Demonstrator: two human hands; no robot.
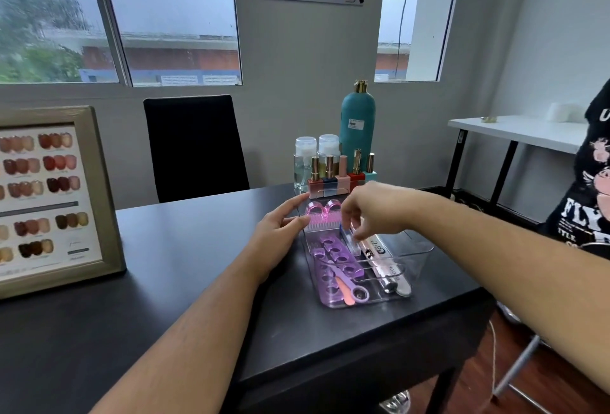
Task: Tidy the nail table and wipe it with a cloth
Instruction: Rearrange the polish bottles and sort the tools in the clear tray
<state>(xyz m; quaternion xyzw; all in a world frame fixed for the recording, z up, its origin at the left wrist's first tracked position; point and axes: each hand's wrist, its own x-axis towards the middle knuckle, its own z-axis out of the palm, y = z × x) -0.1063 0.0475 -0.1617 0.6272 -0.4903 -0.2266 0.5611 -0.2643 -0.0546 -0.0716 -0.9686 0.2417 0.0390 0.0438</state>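
Wide view first: the black worktop (185, 265) takes up most of the shot, with a framed nail colour chart (49, 202) propped at its left edge and a black chair (194, 146) behind. At the far side stands a tall teal bottle (357, 123), with a row of polish bottles (340, 172) in front of it.

Now the action. The clear tray (419, 255) sits on the right half of the worktop, loaded with purple toe separators (330, 258), a pink brush (321, 215) and a nail file (388, 262). The left hand (280, 232) lies against the tray's left rim, fingers fairly straight, grip slack and holding nothing; it looks to be steadying the tray. The right hand (373, 209) reaches in from above, fingertips closed in a light pinch on a small clear bar (350, 242), which slants between the separators and the file.

This reads as the tidying step: tools being sorted into the tray, the wipe not yet begun, and no cloth in view. The next move probably calls for seating that bar flat in its slot without knocking the file beside it, then letting go. After that the person would need to fetch a cloth and probably shift the tray to reach the surface under it.
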